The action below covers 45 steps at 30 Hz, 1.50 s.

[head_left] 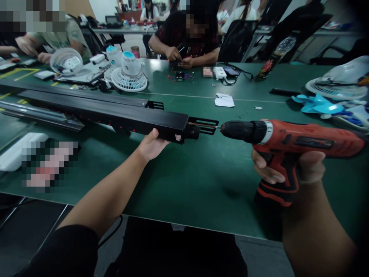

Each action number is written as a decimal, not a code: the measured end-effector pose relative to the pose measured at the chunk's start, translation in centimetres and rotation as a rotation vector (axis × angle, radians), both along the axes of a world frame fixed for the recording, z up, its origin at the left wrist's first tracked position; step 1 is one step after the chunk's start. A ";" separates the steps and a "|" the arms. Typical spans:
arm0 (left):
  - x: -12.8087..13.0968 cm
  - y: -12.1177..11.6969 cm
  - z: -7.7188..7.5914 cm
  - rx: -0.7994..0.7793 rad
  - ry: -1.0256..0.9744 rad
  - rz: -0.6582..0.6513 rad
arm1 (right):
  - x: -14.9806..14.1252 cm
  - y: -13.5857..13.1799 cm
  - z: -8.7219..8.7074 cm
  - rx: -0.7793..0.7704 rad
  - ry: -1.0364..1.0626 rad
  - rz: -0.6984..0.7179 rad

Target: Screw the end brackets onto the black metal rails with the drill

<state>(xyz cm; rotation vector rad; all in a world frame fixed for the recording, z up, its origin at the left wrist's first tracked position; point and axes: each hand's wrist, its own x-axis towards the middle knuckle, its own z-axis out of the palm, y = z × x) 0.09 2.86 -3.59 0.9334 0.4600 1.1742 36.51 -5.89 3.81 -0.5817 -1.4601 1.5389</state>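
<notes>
My left hand (152,145) grips a long black rectangular bar (127,115) near its right end, thumb on the front side and palm beneath. From that end sticks out a black slotted bracket (206,125), with a short dark cylindrical part below it. My right hand (288,167) is wrapped round the handle of a red and black cordless drill (305,136), index finger at the trigger. The drill points left, and its thin bit (218,127) reaches the bracket end of the bar. Whether the bit touches anything there I cannot tell.
A second black bar (86,92) lies behind, and shiny metal strips (40,113) lie left. White fans (129,73), a bottle (275,57) and blue fan blades (317,104) stand or lie on the green table (184,188). Across it, a person (184,42) handles small parts.
</notes>
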 end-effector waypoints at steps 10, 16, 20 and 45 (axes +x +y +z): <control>-0.1 -0.1 0.4 -0.004 0.010 0.014 | -0.3 0.1 -0.2 0.000 0.040 0.037; -0.1 0.1 0.0 -0.020 -0.028 0.020 | -0.5 -0.1 -0.5 -0.046 0.057 0.006; 0.0 0.1 0.1 -0.020 -0.075 0.018 | -0.6 -0.2 -1.0 -0.071 0.099 -0.001; 0.7 -0.4 1.3 -0.035 -0.115 0.145 | -3.6 -0.7 -1.9 -0.174 0.183 0.003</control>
